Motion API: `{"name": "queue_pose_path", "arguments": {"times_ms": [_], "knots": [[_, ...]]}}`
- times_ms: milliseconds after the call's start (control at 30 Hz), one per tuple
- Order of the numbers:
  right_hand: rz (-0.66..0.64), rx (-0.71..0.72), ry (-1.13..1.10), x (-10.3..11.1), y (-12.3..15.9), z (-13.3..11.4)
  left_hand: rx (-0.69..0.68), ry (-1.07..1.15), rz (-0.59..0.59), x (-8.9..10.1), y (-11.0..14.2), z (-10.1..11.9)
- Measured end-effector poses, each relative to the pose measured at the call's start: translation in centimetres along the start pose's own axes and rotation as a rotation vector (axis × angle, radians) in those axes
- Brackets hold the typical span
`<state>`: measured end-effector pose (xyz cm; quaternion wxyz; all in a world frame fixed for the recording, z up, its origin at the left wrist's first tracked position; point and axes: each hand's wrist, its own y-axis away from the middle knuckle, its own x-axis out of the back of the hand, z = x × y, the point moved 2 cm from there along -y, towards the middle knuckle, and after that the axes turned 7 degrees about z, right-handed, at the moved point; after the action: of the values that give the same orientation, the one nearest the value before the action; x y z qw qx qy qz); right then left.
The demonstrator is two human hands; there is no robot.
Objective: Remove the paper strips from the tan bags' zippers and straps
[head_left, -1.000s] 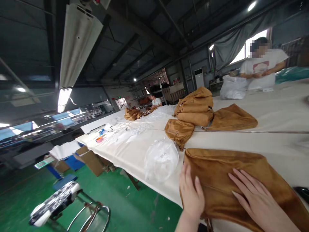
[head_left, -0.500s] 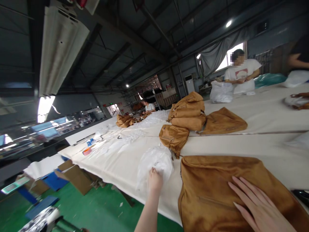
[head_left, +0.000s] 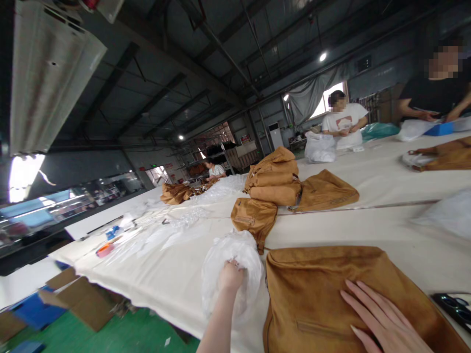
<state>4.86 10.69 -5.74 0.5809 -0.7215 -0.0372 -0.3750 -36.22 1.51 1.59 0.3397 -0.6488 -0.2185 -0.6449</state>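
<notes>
My left hand point(head_left: 231, 277) reaches into a crumpled clear plastic bag point(head_left: 211, 269) on the table, its fingers bunched into the plastic and partly hidden by it. To the right, a large brown suede-like bag point(head_left: 312, 289) lies flat at the table's near edge, with a zipped slit across its front. My right hand point(head_left: 386, 311) rests on this bag, palm down with fingers stretched out. Just beyond the plastic sits a smaller brown bag point(head_left: 253, 214), its strap end hanging toward me.
More brown bags point(head_left: 274, 179) are piled mid-table on the white cloth point(head_left: 154, 264). Orange tape point(head_left: 105, 250) lies at left, a dark object point(head_left: 454, 306) at the right edge. Cardboard boxes point(head_left: 90, 301) stand on the green floor. Several people work across the table, one in a white shirt point(head_left: 346, 122).
The view has turned to the right, bringing more of a person in black into sight. My left hand has pushed deeper into the plastic, which now bunches higher around it. My right hand stays on the brown bag.
</notes>
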Motion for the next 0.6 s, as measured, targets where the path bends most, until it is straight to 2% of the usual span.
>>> {"name": "queue_pose_path", "arguments": {"times_ms": [200,600], "knots": [[-0.035,-0.012,0.006,0.4,-0.4,-0.3,-0.106,0.010,0.079,1.8,3.3,1.3],[-0.059,-0.041,-0.056,0.7,-0.9,-0.3,-0.331,0.153,-0.049,1.6,8.9,0.7]]}}
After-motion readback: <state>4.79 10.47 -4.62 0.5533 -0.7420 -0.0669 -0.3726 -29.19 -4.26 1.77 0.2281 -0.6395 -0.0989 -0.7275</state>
